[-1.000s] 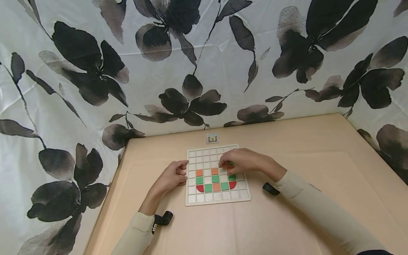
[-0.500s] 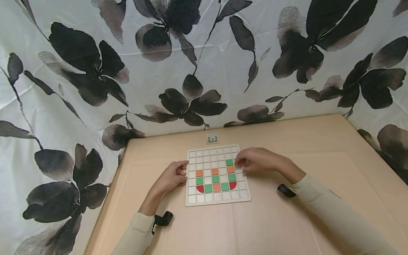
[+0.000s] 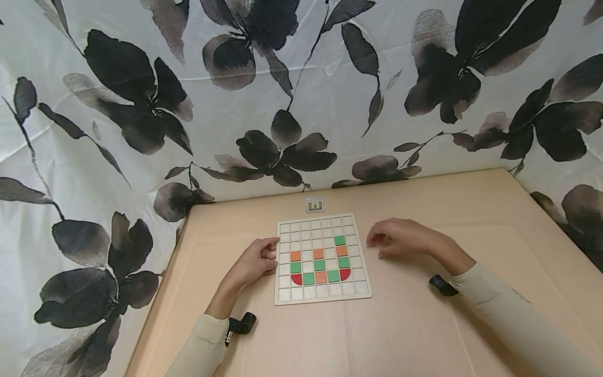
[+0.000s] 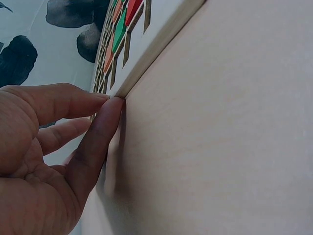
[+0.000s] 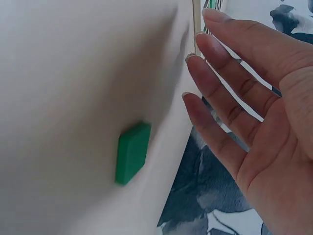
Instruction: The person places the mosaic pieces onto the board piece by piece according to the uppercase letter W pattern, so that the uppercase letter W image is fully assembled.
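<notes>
A white grid board point(image 3: 306, 295) lies on the table, with orange, green and rounded red tiles point(image 3: 345, 274) in some of its squares. At the board's left edge, my left hand point(image 3: 252, 262) pinches the rim between thumb and fingers, as the left wrist view shows up close. My right hand point(image 3: 412, 238) hovers just right of the board, fingers loosely bent and apart, with nothing in them. Below those fingers in the right wrist view, a loose green tile point(image 5: 133, 154) is on the table, not touched. The head view hides that tile behind the hand.
A small card with a grid pattern point(image 3: 315, 204) lies behind the board. The light wooden table point(image 3: 330, 340) ends at a white cloth with dark flowers point(image 3: 282, 152). A black wrist camera point(image 3: 242, 323) sits on the left wrist, another point(image 3: 443, 285) on the right.
My right hand has drawn back to the right, off the board, uncovering the green and orange tiles in its right-hand column. The left hand stays at the board's edge.
</notes>
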{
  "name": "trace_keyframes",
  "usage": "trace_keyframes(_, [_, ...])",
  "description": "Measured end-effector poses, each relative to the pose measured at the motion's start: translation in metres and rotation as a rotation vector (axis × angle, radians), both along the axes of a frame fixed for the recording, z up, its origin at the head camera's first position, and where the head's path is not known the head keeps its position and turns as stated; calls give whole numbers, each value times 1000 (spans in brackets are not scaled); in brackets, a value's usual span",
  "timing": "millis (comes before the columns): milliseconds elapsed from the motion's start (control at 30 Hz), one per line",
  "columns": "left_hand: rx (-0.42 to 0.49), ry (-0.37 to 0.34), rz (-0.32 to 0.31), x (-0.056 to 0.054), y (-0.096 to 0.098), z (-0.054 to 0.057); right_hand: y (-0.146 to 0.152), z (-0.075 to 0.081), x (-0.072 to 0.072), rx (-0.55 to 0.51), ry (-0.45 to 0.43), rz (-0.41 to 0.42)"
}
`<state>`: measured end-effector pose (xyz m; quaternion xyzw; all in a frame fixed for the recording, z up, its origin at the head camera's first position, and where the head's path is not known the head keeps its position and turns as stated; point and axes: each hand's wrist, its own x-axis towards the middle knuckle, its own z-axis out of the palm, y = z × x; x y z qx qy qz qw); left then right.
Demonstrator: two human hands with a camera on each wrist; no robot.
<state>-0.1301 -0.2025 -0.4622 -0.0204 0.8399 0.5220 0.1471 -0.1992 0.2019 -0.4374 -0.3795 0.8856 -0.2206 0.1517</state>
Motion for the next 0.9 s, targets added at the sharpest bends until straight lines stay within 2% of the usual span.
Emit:
trace_keyframes(500, [2,-6,11,-1,1,1,43,-1,3,42,62,-80])
trace_keyframes(900, [0,-6,9,0,1,0,63,-3,7,124,113,-217])
